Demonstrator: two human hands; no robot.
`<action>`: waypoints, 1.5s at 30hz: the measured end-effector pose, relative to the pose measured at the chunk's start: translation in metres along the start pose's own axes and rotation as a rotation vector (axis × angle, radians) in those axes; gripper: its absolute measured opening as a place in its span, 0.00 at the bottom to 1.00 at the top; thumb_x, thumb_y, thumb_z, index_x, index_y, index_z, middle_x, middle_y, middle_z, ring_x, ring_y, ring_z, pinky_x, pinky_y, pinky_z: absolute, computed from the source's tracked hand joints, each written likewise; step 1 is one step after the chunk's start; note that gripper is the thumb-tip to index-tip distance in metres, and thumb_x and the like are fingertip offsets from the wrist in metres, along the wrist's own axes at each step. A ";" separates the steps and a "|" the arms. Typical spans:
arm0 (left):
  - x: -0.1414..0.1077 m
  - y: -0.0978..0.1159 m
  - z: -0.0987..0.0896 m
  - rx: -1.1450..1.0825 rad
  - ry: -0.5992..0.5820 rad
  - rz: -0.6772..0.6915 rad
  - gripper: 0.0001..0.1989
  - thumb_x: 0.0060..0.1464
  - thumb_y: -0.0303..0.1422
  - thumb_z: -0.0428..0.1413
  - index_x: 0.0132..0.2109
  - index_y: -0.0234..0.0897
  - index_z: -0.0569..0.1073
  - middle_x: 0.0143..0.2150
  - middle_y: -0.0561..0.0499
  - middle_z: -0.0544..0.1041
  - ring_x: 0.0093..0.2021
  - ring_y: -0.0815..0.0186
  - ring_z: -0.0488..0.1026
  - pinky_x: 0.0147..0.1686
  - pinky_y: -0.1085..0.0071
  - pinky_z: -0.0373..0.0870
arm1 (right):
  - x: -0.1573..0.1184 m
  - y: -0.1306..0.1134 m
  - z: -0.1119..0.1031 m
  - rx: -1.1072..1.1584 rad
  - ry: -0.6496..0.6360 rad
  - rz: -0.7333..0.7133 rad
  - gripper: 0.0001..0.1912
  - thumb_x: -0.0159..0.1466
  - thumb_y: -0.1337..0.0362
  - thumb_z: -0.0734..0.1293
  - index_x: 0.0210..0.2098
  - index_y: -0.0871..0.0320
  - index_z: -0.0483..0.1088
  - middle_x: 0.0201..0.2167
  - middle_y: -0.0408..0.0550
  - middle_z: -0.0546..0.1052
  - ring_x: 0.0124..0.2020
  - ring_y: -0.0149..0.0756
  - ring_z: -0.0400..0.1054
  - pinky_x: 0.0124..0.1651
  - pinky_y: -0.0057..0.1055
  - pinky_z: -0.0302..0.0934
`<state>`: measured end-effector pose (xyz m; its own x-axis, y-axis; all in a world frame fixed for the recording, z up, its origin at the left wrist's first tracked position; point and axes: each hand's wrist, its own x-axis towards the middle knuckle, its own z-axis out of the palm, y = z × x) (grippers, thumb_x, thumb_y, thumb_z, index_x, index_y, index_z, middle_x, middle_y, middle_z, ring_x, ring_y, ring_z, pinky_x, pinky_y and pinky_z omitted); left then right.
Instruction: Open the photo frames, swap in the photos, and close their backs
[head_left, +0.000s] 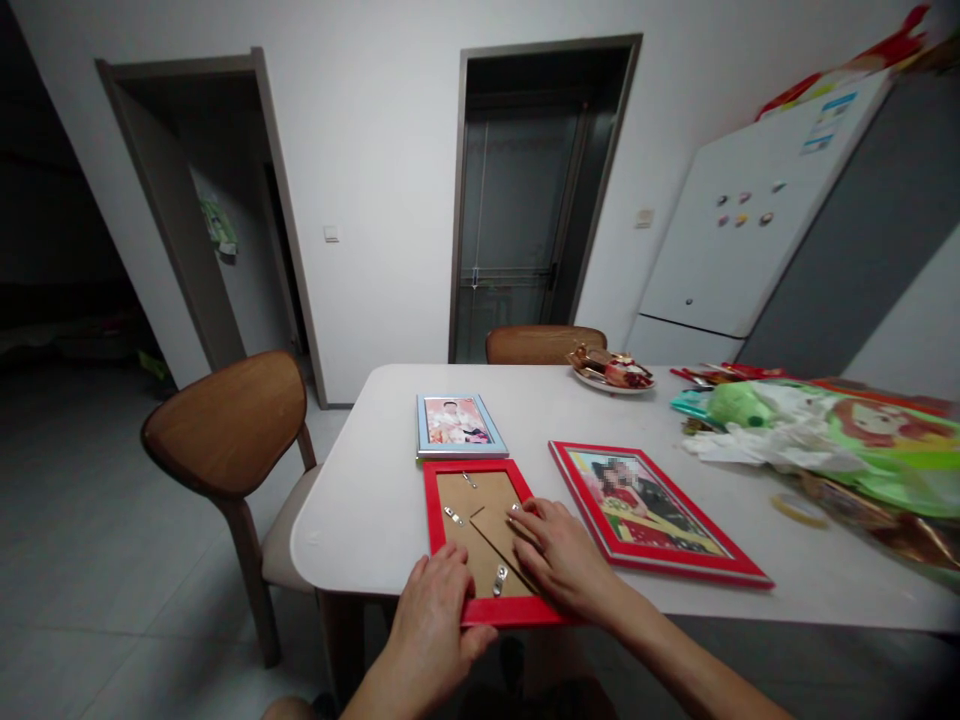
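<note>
A red frame (435,500) lies face down at the table's near edge, its brown backing board (487,490) and small metal clips (500,580) showing. My left hand (439,610) grips the frame's near left corner, thumb at the near edge and fingers over the top. My right hand (559,555) rests over the right side of the backing, fingers bent near the right clip; whether they pinch it is too small to tell. A larger red frame with a picture (637,500) lies face up to the right. Behind is a light blue framed picture (456,422).
On the white table (360,480) are a plate of wrapped items (619,372), a tape roll (799,511) and a heap of green and white bags (847,430). Chairs (232,430) stand left and behind; a fridge (735,220) is at the right.
</note>
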<state>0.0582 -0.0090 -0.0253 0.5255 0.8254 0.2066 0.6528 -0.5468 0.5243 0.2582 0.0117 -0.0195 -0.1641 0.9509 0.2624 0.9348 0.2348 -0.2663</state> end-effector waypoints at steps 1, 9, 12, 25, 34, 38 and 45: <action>0.000 0.000 0.000 -0.001 0.000 -0.004 0.15 0.38 0.31 0.59 0.38 0.34 0.69 0.53 0.39 0.65 0.55 0.52 0.58 0.51 0.52 0.53 | 0.004 0.000 0.001 -0.032 0.012 0.019 0.16 0.58 0.61 0.55 0.43 0.56 0.67 0.42 0.52 0.66 0.42 0.39 0.58 0.43 0.34 0.51; 0.002 0.003 -0.001 0.021 -0.018 -0.072 0.20 0.39 0.32 0.58 0.43 0.32 0.68 0.53 0.39 0.65 0.55 0.53 0.57 0.53 0.55 0.53 | 0.014 0.008 0.010 -0.039 0.048 0.036 0.15 0.59 0.63 0.53 0.31 0.62 0.69 0.35 0.53 0.65 0.37 0.36 0.59 0.42 0.30 0.53; 0.003 0.004 -0.002 0.043 -0.034 -0.091 0.25 0.39 0.33 0.58 0.47 0.32 0.66 0.54 0.40 0.64 0.55 0.55 0.57 0.54 0.58 0.52 | 0.012 0.013 0.013 -0.004 0.058 0.020 0.16 0.59 0.63 0.53 0.31 0.62 0.70 0.36 0.53 0.66 0.38 0.36 0.60 0.43 0.30 0.54; 0.003 -0.008 -0.003 -0.021 -0.017 -0.064 0.16 0.39 0.32 0.58 0.39 0.35 0.69 0.53 0.42 0.65 0.55 0.58 0.58 0.52 0.62 0.56 | -0.029 -0.023 -0.002 0.078 -0.048 -0.372 0.14 0.59 0.62 0.57 0.42 0.47 0.68 0.45 0.49 0.65 0.47 0.40 0.55 0.46 0.40 0.51; 0.003 -0.007 -0.002 -0.039 -0.024 -0.075 0.15 0.39 0.33 0.59 0.37 0.34 0.70 0.53 0.41 0.65 0.56 0.57 0.57 0.53 0.62 0.56 | -0.025 -0.024 -0.002 0.155 -0.079 -0.364 0.14 0.59 0.62 0.57 0.43 0.51 0.67 0.43 0.50 0.66 0.45 0.38 0.56 0.46 0.38 0.52; 0.002 -0.009 0.000 -0.032 -0.024 -0.083 0.24 0.39 0.32 0.58 0.46 0.31 0.67 0.53 0.40 0.64 0.56 0.57 0.57 0.53 0.62 0.55 | 0.000 -0.029 0.010 0.182 -0.034 -0.274 0.17 0.60 0.63 0.54 0.46 0.57 0.65 0.42 0.53 0.67 0.43 0.37 0.58 0.45 0.35 0.53; 0.003 -0.008 -0.002 -0.019 -0.066 -0.093 0.29 0.39 0.33 0.57 0.51 0.28 0.63 0.53 0.38 0.64 0.56 0.57 0.56 0.54 0.65 0.54 | 0.044 -0.046 0.027 0.002 -0.051 -0.200 0.13 0.59 0.65 0.55 0.35 0.58 0.70 0.33 0.51 0.68 0.37 0.36 0.58 0.39 0.31 0.50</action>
<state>0.0530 -0.0018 -0.0270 0.4984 0.8609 0.1021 0.6902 -0.4653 0.5541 0.1998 0.0484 -0.0210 -0.3623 0.8941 0.2631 0.8813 0.4206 -0.2155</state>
